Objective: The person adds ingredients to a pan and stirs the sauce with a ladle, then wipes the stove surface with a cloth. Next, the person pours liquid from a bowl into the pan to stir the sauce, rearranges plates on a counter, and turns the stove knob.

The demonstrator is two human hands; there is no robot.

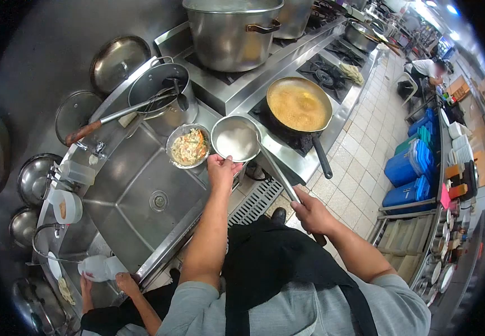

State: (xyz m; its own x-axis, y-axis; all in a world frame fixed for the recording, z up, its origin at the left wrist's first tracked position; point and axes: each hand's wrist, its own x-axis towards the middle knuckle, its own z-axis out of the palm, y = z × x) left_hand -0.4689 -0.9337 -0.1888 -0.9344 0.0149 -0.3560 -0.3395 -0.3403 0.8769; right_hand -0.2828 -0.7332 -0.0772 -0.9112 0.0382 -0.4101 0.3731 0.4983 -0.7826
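In front of me is a round, long-handled metal dipper (235,138) with something white in it, powder or liquid, I cannot tell which. The thumb and fingers of my left hand (223,171) close on the near side of its rim. My right hand (311,211) is wrapped round the long handle, whose dark end sticks out below the fist. Just left of the dipper, a clear bowl (188,145) of mixed shredded food stands beside the sink. Beyond it to the right, a frying pan (299,105) of bubbling golden oil sits on the burner, with a yellowish piece in it.
A sink (141,185) lies left, where a co-worker's hands (125,284) hold a white container. A deep pot (164,92) with utensils stands behind it. A large stockpot (234,36) is at the back. The frying pan's handle (322,158) juts over the tiled floor.
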